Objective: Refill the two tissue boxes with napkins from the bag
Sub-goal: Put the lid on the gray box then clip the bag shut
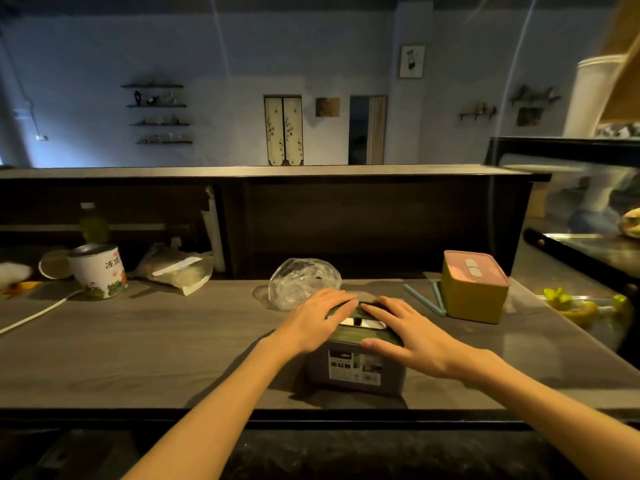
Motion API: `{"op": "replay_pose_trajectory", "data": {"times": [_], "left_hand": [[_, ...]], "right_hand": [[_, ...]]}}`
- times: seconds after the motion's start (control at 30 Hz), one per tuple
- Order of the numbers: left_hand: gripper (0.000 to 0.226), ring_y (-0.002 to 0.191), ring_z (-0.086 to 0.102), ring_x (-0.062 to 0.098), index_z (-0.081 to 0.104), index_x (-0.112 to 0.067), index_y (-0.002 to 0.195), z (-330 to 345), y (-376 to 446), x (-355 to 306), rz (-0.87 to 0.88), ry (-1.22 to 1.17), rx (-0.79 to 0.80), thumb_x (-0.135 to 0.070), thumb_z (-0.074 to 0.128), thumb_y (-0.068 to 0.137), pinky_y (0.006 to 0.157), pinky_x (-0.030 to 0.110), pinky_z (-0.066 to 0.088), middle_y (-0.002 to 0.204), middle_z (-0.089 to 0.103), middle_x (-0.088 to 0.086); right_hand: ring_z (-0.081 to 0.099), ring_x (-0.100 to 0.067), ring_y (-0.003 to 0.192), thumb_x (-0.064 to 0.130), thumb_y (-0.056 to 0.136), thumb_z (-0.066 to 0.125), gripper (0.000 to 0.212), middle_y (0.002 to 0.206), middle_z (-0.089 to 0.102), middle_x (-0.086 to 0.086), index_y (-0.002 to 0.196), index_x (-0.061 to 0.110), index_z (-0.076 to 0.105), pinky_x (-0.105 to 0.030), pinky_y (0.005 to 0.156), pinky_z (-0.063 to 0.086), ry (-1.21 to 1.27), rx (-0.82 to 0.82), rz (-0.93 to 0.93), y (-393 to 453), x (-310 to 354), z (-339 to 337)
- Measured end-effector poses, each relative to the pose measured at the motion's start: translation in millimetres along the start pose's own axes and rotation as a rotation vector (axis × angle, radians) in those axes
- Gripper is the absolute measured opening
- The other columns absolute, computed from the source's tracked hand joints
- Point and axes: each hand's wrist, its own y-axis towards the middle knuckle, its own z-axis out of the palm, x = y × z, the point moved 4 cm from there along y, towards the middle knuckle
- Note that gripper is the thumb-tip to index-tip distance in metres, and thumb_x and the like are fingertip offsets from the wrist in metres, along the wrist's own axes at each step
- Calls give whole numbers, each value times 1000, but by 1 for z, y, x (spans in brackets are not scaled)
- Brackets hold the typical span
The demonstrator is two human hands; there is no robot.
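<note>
A grey tissue box (356,370) with a dark green lid stands near the counter's front edge, a label on its near side. My left hand (317,320) lies flat on the lid's left part, and my right hand (407,332) presses flat on its right part. White napkin shows in the lid's slot between my hands. Behind the box lies a crumpled clear plastic bag (301,280). A yellow tissue box (474,289) with a pink lid stands to the right, with white showing in its slot.
A printed tin can (98,271), a lid, a packet (176,270) and a white cable (34,315) lie on the wooden counter (138,341) at the left. Two light blue sticks (434,299) rest beside the yellow box. A glass display case (588,216) stands at the right.
</note>
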Motion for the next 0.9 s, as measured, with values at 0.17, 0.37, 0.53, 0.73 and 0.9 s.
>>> {"op": "replay_pose_trajectory", "data": {"times": [0.17,0.37,0.53,0.73,0.9], "left_hand": [[64,151,22,18,35,-29,154,10,50,-7,-136,48,-57,-64,26,101,122,40,20,161,31,-3],[45,120,51,23,45,-19,134,15,70,14,-280,151,-301,-51,40,103,93,38,48,135,48,5],[60,134,42,20,39,-17,147,17,54,81,-196,376,-205,-54,47,100,106,36,44,145,42,2],[71,147,30,19,28,-24,156,23,44,125,-262,370,-40,-62,44,98,119,36,29,161,33,2],[48,126,51,12,50,-24,138,9,39,120,-194,353,-130,-52,51,99,103,29,44,137,55,-5]], "right_hand": [[16,-25,154,97,73,17,106,168,17,-4,161,37,22,-46,125,23,-87,-133,259,7,-34,-7],[23,-42,149,80,93,17,91,162,25,-24,161,20,26,-54,116,29,-263,-319,630,45,-61,-10],[18,-41,150,70,99,24,80,164,20,-19,160,19,25,-56,118,25,-168,-433,681,84,-64,-6],[25,-28,151,47,109,31,57,164,30,-9,159,18,30,-48,119,22,375,-573,480,132,-76,-17],[47,-30,137,5,102,51,49,152,45,-12,150,7,43,-38,108,42,327,-772,487,93,-113,-16]]}}
